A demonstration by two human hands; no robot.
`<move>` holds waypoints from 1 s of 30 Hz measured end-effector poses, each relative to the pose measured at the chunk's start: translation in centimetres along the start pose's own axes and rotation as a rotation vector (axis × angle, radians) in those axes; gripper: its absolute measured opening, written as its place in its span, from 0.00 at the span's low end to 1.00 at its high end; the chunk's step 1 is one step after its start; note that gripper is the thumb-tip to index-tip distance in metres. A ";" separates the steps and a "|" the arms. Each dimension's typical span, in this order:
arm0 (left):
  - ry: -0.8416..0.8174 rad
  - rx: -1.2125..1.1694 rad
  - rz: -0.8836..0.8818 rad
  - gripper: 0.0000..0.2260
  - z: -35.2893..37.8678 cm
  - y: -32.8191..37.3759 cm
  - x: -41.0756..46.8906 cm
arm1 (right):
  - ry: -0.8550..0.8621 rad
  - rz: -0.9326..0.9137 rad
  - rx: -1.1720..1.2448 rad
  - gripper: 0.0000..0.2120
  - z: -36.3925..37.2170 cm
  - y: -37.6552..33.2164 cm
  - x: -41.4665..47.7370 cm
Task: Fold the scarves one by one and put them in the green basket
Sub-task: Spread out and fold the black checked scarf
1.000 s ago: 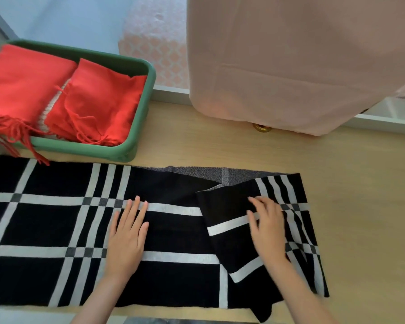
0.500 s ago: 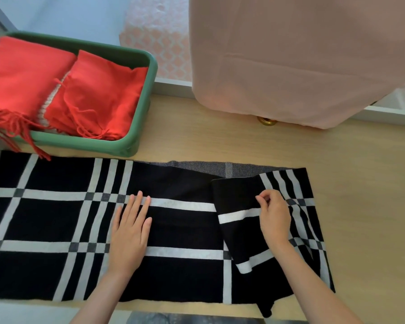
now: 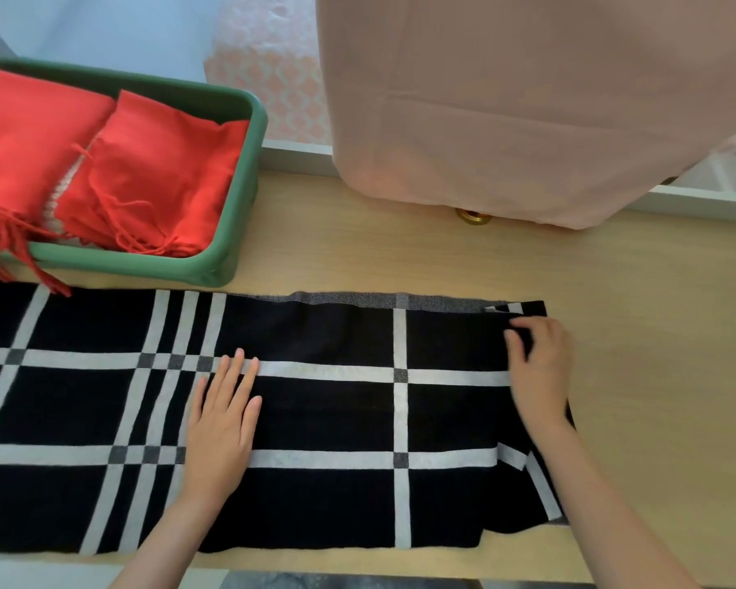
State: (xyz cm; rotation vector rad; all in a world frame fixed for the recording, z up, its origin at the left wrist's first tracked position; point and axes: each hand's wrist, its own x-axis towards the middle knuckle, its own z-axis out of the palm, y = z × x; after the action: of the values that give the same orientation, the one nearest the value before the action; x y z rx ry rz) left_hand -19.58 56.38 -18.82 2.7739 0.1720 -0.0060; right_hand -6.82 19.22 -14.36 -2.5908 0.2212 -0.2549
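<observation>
A black scarf with white checks (image 3: 324,414) lies spread flat across the wooden table, running off the left edge of view. My left hand (image 3: 224,423) rests flat on its middle, fingers apart. My right hand (image 3: 538,371) is at the scarf's right end, fingers pinched on a fold of the black fabric near the far right corner. The green basket (image 3: 239,231) stands at the back left and holds two folded red scarves (image 3: 154,172) with fringes hanging over its front rim.
A pink cloth (image 3: 527,99) hangs down over the back of the table, with a small brass knob (image 3: 473,216) under its hem. Bare wooden tabletop (image 3: 655,333) lies to the right of the scarf. The table's front edge runs just below the scarf.
My right hand has pulled the folded-over flap of the scarf to the right, so the right part now lies nearly flat. The left hand has stayed pressed on the scarf.
</observation>
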 end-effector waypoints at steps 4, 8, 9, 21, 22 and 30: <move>0.079 -0.153 -0.008 0.20 -1.2 0.9 1.6 | -0.301 -0.184 0.068 0.17 3.8 -5.4 0.1; 0.129 -0.219 0.067 0.20 -2.0 2.2 5.9 | -0.465 -0.209 0.090 0.18 6.0 -7.8 1.9; 0.128 -0.219 0.083 0.20 -1.9 2.5 7.2 | -0.483 -0.211 0.083 0.17 6.2 -7.9 2.4; 0.066 -0.377 0.066 0.04 -2.4 2.3 14.0 | -0.507 -0.301 0.047 0.05 5.7 -8.7 5.0; 0.070 -0.420 0.033 0.04 -2.5 2.4 14.1 | -0.502 -0.307 0.017 0.06 5.7 -8.8 5.3; 0.052 -0.175 -0.031 0.01 -1.6 3.5 17.0 | -0.563 -0.370 -0.245 0.09 7.2 -9.3 6.7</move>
State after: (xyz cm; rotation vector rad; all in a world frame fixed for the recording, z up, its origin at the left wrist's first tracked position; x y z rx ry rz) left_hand -2.31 55.67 -16.56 2.5985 0.2175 0.0696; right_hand 2.33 29.26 -14.76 -2.8046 -0.4561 0.4003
